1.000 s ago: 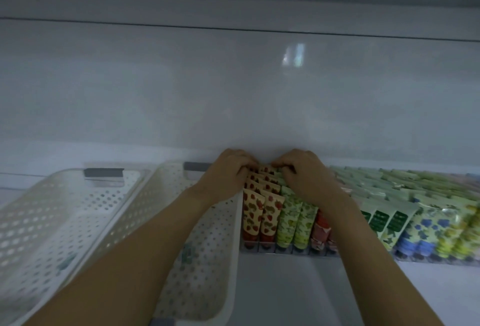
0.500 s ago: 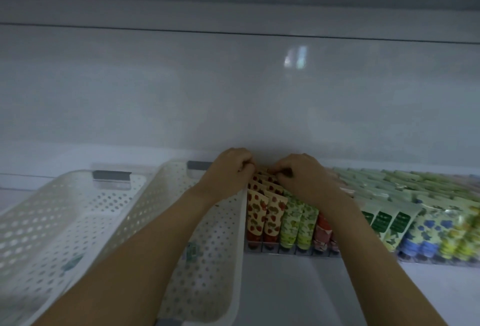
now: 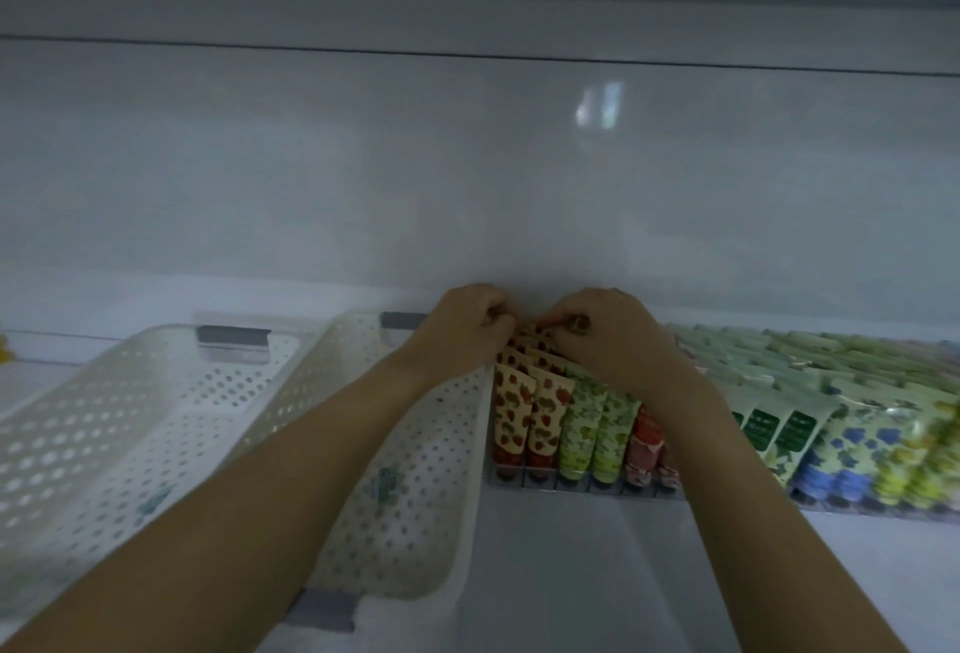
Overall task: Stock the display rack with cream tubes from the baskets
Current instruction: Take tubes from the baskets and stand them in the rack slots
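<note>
Since new stock seats behind the front rows, the left hand and right hand both pinch the rearmost strawberry-print tubes in the display rack, at the counter's far edge beside the white basket. Since a second ago, the hands have drawn closer together.

Right hand fingers have curled tighter onto the rearmost strawberry tubes; left hand has closed in alongside.

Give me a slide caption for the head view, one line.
Left hand and right hand hold strawberry-print tubes at the rack back, beside two white baskets.
</note>
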{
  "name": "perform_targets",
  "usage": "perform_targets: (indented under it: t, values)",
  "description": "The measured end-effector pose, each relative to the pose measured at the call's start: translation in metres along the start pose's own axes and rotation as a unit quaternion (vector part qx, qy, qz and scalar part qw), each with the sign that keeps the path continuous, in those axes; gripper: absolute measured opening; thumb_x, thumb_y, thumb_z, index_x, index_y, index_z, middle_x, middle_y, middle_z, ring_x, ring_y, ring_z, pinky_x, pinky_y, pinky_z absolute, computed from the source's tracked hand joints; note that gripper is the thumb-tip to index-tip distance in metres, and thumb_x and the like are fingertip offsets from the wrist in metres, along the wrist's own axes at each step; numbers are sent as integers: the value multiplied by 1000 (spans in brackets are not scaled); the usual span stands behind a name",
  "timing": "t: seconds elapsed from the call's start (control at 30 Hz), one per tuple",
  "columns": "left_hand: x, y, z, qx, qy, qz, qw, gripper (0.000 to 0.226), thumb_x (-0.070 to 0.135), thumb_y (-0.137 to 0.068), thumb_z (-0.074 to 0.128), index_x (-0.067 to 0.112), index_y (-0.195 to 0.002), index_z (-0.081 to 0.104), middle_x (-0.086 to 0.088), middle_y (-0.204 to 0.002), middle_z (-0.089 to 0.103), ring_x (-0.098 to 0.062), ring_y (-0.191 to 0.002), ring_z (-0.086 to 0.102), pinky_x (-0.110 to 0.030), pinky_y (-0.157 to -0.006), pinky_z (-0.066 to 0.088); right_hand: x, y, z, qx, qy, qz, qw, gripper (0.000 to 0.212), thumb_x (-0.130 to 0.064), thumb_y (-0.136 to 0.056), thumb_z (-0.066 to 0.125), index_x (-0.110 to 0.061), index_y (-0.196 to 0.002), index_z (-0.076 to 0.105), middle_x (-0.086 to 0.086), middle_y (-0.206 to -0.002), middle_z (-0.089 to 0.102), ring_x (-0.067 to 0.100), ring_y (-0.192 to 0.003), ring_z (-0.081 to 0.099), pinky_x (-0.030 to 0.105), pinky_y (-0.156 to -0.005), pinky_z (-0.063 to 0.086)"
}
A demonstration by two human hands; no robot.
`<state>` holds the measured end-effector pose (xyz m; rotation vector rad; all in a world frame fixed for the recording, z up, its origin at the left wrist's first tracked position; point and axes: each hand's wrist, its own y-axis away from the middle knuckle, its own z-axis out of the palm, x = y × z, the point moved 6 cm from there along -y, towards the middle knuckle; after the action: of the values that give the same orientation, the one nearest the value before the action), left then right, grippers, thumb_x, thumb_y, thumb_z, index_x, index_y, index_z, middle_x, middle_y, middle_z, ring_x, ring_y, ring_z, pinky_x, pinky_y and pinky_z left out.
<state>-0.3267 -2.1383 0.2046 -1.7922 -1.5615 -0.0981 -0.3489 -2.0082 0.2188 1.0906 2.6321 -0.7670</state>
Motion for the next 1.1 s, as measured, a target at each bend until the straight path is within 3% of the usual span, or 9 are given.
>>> perform_targets:
  t: [0.17,0.37,0.57,0.7,0.8,0.93,1.0,1.1]
  values:
    - [7,2,-6,-6,-22,27,999,17,-1,-86,49,-2,-93,64,-14,-97,64,-22,-90,57,-24,-75,41,2,5,-7,-15,-15,-12,1000,22,-15,-89,55,-15,-106,70,2,-107,67,7,-86,50,9,-68,30]
    - [5,19,-9,-5,6,37,999,14,2,-89,52,4,-93,65,2,-92,60,-7,-87,54,0,-68,36,-4,7,-4,-61,-13,-22,998,21,-14,-90,54,-12,-103,71,4,-103,68,16,-90,59,14,-68,37]
    - [9,27,-4,-22,49,27,998,16,1,-91,46,5,-89,61,-6,-94,63,-10,-85,53,-5,-65,35,0,9,-1,-66,-29,1,997,23,-13,-89,55,-18,-105,71,-2,-103,66,9,-87,55,14,-71,38]
    - [7,32,2,-65,83,22,994,25,-1,-92,41,11,-83,60,4,-82,60,7,-72,51,-5,-64,36,4,11,-1,-72,-45,10,996,22,-14,-89,56,-17,-105,71,-2,-104,68,6,-84,55,13,-73,39]
    - [-2,35,2,-66,80,1,995,20,2,-94,42,11,-89,59,5,-90,59,19,-78,47,0,-69,34,7,9,-1,-71,-52,14,996,20,-14,-88,58,-18,-100,73,-1,-100,70,11,-82,61,21,-76,49]
    - [-9,38,5,-72,87,-16,993,19,9,-96,39,8,-94,58,-5,-98,61,6,-83,50,-2,-68,34,7,9,1,-72,-45,6,996,20,-16,-89,57,-17,-103,72,-1,-104,68,6,-82,54,4,-64,38]
    - [-12,38,7,-81,83,-28,993,21,13,-97,36,7,-94,56,-13,-98,60,-9,-87,51,-12,-69,36,6,9,2,-77,-47,4,996,21,-16,-90,56,-17,-105,71,-1,-108,67,6,-86,55,6,-66,38]
    - [-15,37,8,-84,88,-34,992,32,30,-93,32,7,-93,54,-14,-96,58,-17,-90,50,-22,-76,39,7,9,1,-73,-48,4,996,22,-16,-90,56,-18,-105,71,-2,-109,67,5,-87,55,8,-70,39]
